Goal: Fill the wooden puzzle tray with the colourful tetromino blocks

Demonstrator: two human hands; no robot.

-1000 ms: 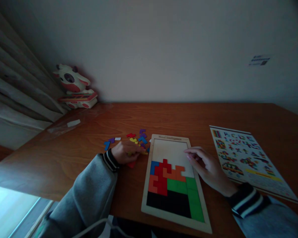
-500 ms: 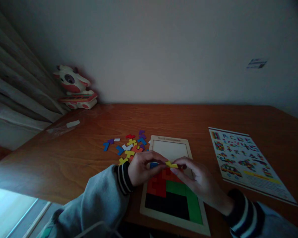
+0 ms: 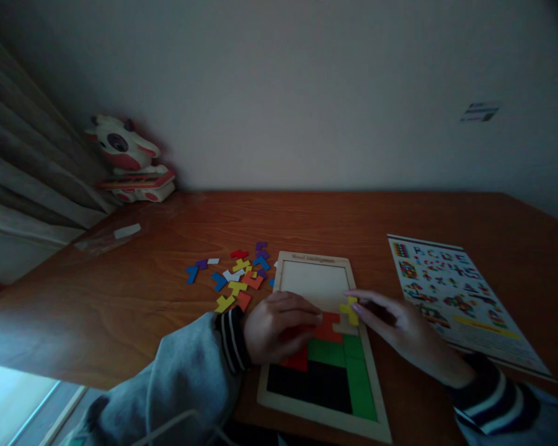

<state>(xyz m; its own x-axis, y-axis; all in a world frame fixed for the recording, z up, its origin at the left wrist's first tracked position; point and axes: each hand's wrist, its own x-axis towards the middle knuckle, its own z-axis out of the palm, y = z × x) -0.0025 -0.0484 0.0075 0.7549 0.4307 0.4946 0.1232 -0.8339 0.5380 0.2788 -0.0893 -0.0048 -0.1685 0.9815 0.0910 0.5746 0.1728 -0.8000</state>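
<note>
A wooden puzzle board (image 3: pixel 265 396) lies near the table's front edge, its lower half filled with black, green and red pieces and its upper half bare. At its right rim, my right hand (image 3: pixel 402 328) pinches a yellow puzzle piece (image 3: pixel 352 311) between thumb and fingers. The piece lies against a pale wooden-coloured piece (image 3: pixel 340 328) and a red piece (image 3: pixel 328 327). Over the board's left side hovers or rests my left hand (image 3: pixel 279 325), fingers bent and thumb apart from them, with red pieces (image 3: pixel 297 359) under it. I see nothing held there.
Loose coloured pieces (image 3: pixel 237 288) are scattered left of the board. A printed pattern sheet (image 3: pixel 465 297) lies on the right. At the back left corner stands a toy cow keyboard (image 3: pixel 134 179), with clear plastic wrap (image 3: pixel 102 241) in front of it.
The yellow piece has gone from between both hands down to the board's right side, with my right hand on it. My left hand has let go of it and come lower over the red pieces.
</note>
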